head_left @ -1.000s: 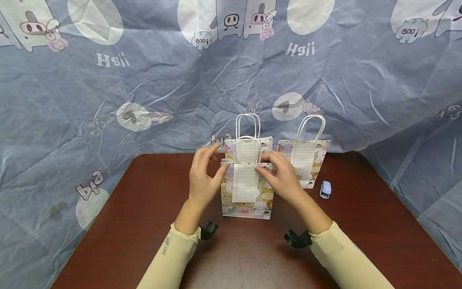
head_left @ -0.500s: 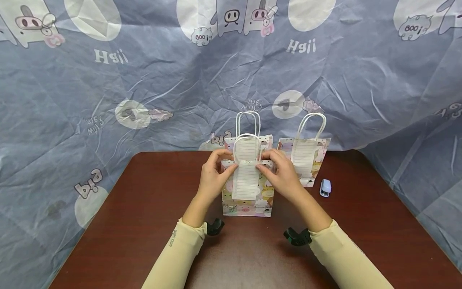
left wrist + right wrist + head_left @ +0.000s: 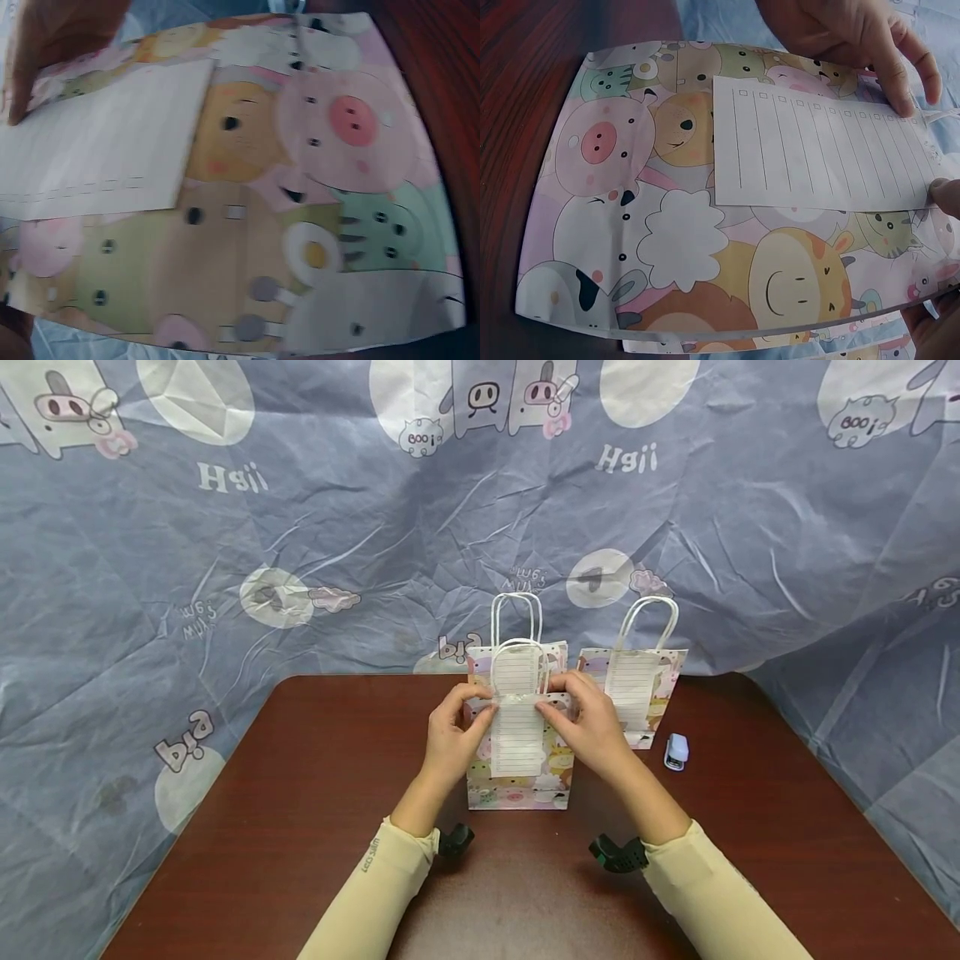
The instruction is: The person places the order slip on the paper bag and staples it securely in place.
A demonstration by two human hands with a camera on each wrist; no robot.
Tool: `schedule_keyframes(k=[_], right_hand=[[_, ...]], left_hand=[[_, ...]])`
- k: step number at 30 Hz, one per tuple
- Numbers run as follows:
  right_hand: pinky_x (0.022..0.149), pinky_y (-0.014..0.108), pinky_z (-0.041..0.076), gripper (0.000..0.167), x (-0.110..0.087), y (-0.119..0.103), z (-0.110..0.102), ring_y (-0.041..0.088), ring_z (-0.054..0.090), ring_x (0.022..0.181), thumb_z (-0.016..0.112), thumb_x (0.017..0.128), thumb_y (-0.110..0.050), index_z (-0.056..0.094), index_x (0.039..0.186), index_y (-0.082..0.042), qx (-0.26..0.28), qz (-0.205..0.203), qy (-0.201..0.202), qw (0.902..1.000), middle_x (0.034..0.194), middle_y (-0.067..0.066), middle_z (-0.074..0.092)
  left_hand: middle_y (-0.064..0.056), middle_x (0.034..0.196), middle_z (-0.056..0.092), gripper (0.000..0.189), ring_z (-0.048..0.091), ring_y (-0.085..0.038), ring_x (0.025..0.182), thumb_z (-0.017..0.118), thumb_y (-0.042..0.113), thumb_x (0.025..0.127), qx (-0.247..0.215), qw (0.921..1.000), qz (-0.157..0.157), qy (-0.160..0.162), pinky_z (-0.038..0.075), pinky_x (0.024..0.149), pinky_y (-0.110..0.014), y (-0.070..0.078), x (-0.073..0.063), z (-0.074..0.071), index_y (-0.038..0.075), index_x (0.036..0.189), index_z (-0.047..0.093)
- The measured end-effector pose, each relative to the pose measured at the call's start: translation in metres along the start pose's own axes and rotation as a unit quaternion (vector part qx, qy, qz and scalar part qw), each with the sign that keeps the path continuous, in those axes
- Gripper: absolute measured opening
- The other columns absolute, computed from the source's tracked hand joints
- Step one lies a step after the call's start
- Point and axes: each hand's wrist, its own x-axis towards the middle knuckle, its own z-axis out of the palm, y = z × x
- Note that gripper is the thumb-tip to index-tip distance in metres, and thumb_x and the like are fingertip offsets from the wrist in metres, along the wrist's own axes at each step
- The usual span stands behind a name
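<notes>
A small paper gift bag [image 3: 555,781] printed with cartoon animals stands upright at the table's middle, its white handle [image 3: 519,643] raised. A white lined paper slip [image 3: 516,747] with small checkboxes hangs flat against its front from the top edge. My left hand [image 3: 452,735] pinches the rim at the slip's upper left corner, thumb in front. At the upper right corner my right hand [image 3: 591,720] pinches the rim too, its thumb [image 3: 946,196] against the slip's edge. The left wrist view shows the slip's lower end [image 3: 127,150] lying over the print.
Directly behind stands a second matching bag [image 3: 557,653] with its own slip. A third such bag [image 3: 663,693] is at the back right, a light-blue stapler [image 3: 677,750] beside it. A printed blue-grey cloth [image 3: 337,527] hangs beyond the dark wooden table [image 3: 315,777].
My left hand has moved right and closed its finger and thumb at the slip's upper left corner. The front bag has shifted slightly right with its slip. My right hand keeps its hold.
</notes>
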Motion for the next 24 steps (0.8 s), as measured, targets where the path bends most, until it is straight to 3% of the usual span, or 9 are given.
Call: schedule_keyframes(k=[5, 14, 24], right_hand=[[0.075, 0.025, 0.039, 0.02, 0.0, 0.0, 0.001, 0.018, 0.051, 0.088, 0.078, 0.084, -0.005, 0.066, 0.1, -0.004, 0.0, -0.004, -0.001, 1.0, 0.1, 0.011, 0.066], [0.065, 0.021, 0.036, 0.021, -0.001, 0.002, 0.002, 0.014, 0.046, 0.077, 0.078, 0.084, -0.004, 0.066, 0.102, -0.004, -0.001, -0.002, 0.003, 1.0, 0.099, 0.01, 0.065], [0.066, 0.022, 0.038, 0.019, -0.003, 0.002, 0.002, 0.013, 0.046, 0.079, 0.076, 0.086, -0.006, 0.066, 0.103, -0.006, 0.003, 0.004, -0.001, 1.0, 0.101, 0.01, 0.065]], left_hand=[[-0.015, 0.098, 0.066, 0.014, 0.043, -0.008, 0.061, 0.071, -0.01, 0.084, 0.015, 0.9984, 0.054, 0.003, 0.036, 0.05, -0.017, -0.009, -0.003, 0.002, 0.003, 0.09, 0.075], [-0.015, 0.084, 0.065, 0.013, 0.038, -0.007, 0.053, 0.071, -0.008, 0.086, 0.027, 0.9981, 0.055, 0.007, 0.034, 0.046, -0.017, -0.019, -0.007, 0.006, 0.0, 0.096, 0.075], [-0.013, 0.094, 0.069, 0.014, 0.054, -0.014, 0.071, 0.072, -0.003, 0.088, 0.005, 0.9974, 0.072, -0.006, 0.041, 0.052, -0.021, -0.016, -0.006, 0.003, 0.003, 0.1, 0.074]])
